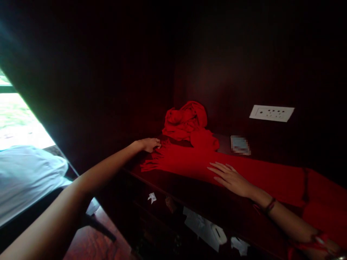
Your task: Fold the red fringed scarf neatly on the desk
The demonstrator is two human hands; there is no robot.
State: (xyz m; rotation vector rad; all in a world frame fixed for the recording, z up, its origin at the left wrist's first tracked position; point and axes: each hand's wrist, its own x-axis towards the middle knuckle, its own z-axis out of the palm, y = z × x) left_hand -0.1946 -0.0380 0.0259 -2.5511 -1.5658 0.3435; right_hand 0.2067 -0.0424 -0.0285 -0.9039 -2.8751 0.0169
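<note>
A long red scarf with a fringed end lies stretched flat along a dark shelf. At its far left corner my left hand has its fingers curled in on the fringe; the fingertips are partly hidden. My right hand rests palm down on the middle of the scarf, its fingers stretched out and slightly apart. Behind the scarf sits a crumpled heap of red cloth, touching its far edge. Toward the right, the scarf runs on past my right forearm.
On the back wall is a white socket panel, with a small blurred-out rectangular item below it. Under the shelf are papers and a white object with a slot. At left, a person's pale clothing shows beside a bright window.
</note>
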